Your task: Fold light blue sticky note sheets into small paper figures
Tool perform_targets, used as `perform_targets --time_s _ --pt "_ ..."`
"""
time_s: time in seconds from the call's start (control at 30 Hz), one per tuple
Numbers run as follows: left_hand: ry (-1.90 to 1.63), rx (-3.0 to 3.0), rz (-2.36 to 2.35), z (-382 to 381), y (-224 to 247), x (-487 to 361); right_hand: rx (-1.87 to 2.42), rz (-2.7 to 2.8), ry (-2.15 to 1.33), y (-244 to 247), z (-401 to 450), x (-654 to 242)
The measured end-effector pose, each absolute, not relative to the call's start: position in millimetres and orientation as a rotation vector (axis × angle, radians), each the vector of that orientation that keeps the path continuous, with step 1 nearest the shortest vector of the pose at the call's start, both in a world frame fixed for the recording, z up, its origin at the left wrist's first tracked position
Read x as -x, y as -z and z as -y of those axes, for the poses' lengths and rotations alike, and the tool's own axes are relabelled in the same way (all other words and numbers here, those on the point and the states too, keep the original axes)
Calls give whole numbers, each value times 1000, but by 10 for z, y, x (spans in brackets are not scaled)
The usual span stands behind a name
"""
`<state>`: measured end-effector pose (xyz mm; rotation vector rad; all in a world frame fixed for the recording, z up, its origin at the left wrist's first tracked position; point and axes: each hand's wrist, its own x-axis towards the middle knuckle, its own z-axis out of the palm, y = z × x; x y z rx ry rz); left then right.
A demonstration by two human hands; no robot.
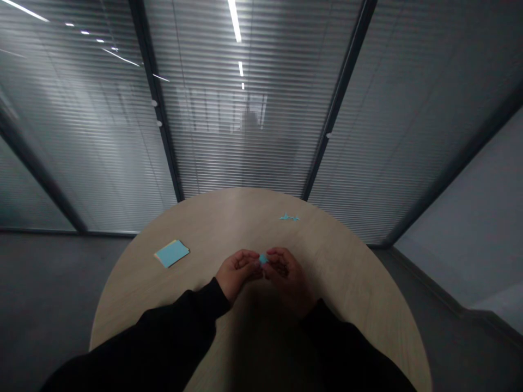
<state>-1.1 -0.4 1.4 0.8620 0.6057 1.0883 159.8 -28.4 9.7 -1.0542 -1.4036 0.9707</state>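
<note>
A round pale wood counter (229,228) stands before a glass partition with slatted blinds (241,136), grey floor (53,283) around it; on it lie a stack of blue paper squares (172,253) left and a small folded blue paper figure (290,217) near the far edge

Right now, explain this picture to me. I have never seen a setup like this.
There is no machine here. This is one picture from a camera worn on a person's head, looking forward and down, so their own arms in black sleeves reach in from the bottom. Their left hand and right hand meet above a round, pale wood-look table, holding a small piece of blue paper between them. On the table, to the left, lies a small stack of pale blue paper. Farther ahead lies a small blue paper shape. Behind the table stands a glass partition with blinds.
</note>
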Motion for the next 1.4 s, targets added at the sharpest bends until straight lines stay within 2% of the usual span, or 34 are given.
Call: perform_targets --time_s 0.5,0.87,1.4 --pt "-1168 -1059 -653 34 -53 11 1049 1197 -1303 -193 303 -1569" --pt "-1176 -1147 -708 31 -56 17 1050 1195 -1305 -229 307 -1560" --pt "-1210 -1445 -877 67 -101 58 952 966 -1482 -169 310 -1510"
